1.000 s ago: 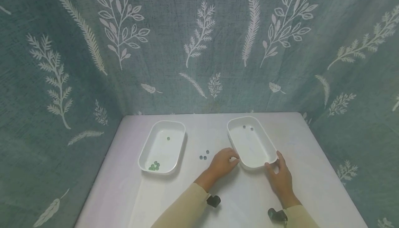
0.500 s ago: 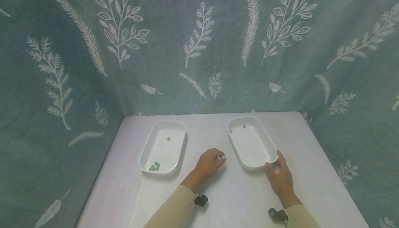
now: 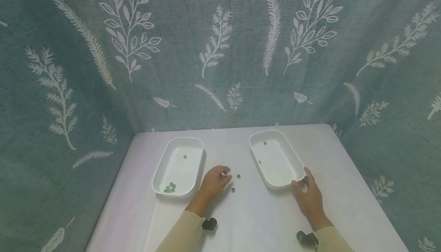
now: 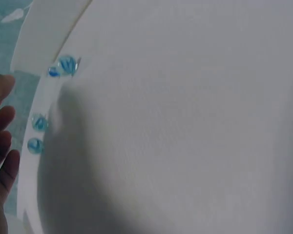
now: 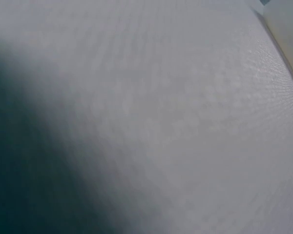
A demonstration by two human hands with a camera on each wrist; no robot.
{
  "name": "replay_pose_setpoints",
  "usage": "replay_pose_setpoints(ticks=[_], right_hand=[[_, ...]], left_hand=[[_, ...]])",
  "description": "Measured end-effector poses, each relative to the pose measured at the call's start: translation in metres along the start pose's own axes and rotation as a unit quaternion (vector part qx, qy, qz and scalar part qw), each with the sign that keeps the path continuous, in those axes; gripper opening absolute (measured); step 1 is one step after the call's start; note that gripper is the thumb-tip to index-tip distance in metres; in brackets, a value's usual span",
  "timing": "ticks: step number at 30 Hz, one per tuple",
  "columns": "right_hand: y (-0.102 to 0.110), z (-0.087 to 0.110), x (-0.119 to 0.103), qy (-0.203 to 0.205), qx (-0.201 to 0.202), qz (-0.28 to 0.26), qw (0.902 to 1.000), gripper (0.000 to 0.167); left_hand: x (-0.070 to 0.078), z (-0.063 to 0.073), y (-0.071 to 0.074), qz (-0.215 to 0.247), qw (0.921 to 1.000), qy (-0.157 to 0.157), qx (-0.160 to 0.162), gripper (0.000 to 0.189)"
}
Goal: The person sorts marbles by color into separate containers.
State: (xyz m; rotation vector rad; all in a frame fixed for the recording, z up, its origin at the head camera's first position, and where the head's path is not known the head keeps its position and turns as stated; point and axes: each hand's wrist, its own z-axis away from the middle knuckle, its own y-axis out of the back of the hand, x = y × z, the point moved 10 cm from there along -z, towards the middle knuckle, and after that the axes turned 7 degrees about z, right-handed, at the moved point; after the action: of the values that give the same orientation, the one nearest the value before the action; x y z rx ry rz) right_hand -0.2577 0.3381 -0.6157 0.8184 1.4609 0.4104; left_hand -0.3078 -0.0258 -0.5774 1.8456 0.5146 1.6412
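Note:
In the head view my left hand (image 3: 214,183) hovers over the table just right of the left white tray (image 3: 177,169), its fingers loosely bent and apart. Nothing shows between those fingers (image 4: 4,119) in the left wrist view. Two small glass marbles lie on the table to its right, a farther marble (image 3: 239,176) and a nearer marble (image 3: 233,190). Blue swirls mark the marbles (image 4: 67,65) up close. My right hand (image 3: 310,196) grips the near right corner of the right white tray (image 3: 280,186) between thumb and fingers. That tray holds two bluish marbles (image 3: 265,143).
Several green marbles (image 3: 170,187) cluster in the near left corner of the left tray, with a single green one (image 3: 185,156) farther back. Both trays stand on a white table (image 3: 262,221). A patterned cloth (image 3: 182,72) encloses the back and sides.
My left hand has moved left, from the right tray's edge to beside the left tray. Loose marbles now show right of it. Marbles in the right tray have rolled; the right hand keeps its grip.

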Motion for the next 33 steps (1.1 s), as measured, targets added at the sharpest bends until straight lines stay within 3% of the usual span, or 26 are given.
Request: replay_pose_setpoints(ticks=[7, 15, 22, 33], right_hand=[[0.000, -0.001, 0.000, -0.003, -0.001, 0.001, 1.0000, 0.082], [0.000, 0.000, 0.001, -0.009, 0.001, -0.001, 1.0000, 0.081], [0.000, 0.003, 0.000, -0.007, -0.002, -0.005, 1.0000, 0.082], [-0.001, 0.003, 0.000, -0.020, 0.000, 0.002, 0.9998, 0.081]], left_hand=[[-0.007, 0.003, 0.008, -0.014, 0.9997, -0.014, 0.012, 0.028], [-0.016, 0.006, 0.006, -0.023, 0.9997, -0.011, 0.008, 0.030], [-0.030, 0.006, 0.007, -0.023, 0.9994, 0.026, 0.008, 0.027], [-0.032, 0.008, 0.009, -0.041, 0.9987, 0.031, -0.002, 0.028]])
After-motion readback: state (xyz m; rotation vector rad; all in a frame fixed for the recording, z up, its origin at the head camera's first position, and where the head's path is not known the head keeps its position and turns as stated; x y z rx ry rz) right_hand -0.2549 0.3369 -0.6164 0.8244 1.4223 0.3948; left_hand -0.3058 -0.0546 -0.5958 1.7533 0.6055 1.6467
